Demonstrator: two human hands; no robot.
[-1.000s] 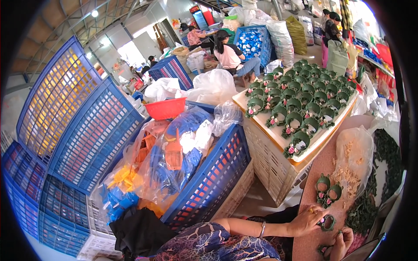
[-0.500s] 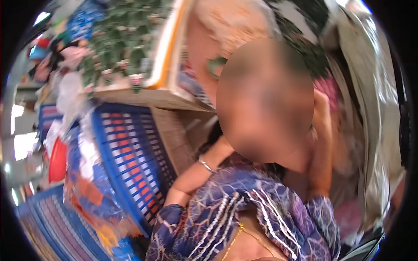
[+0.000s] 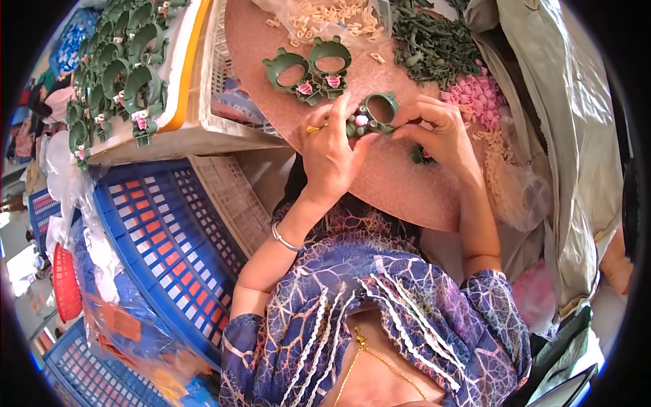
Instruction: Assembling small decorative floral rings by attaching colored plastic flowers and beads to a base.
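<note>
My left hand [image 3: 332, 149], fingers bent, grips a dark green plastic ring-shaped piece [image 3: 373, 125] over the round brown tabletop [image 3: 407, 193]. On the piece are a small pink part and tiny shiny round spots. My right hand [image 3: 437, 129] pinches its right side between thumb and fingers; whether a smaller part is in that pinch is hidden. Two similar green rings [image 3: 277, 63] with small pink roses lie just beyond my left hand. Below my right hand rests a small green part [image 3: 419, 156] with a bit of pink.
Loose dark green parts [image 3: 434, 47], pink parts [image 3: 475, 98] and beige parts [image 3: 339, 20] are heaped along the table's far and right sides. At far left, a white box [image 3: 196, 146] carries rows of green rings. A blue basket [image 3: 135, 230] leans below it; grey sheeting [image 3: 569, 136] hangs right.
The view has shifted and become sharper. A blurred oval covered the hands and much of the table before; now both hands and the green piece show. Any hand movement cannot be made out.
</note>
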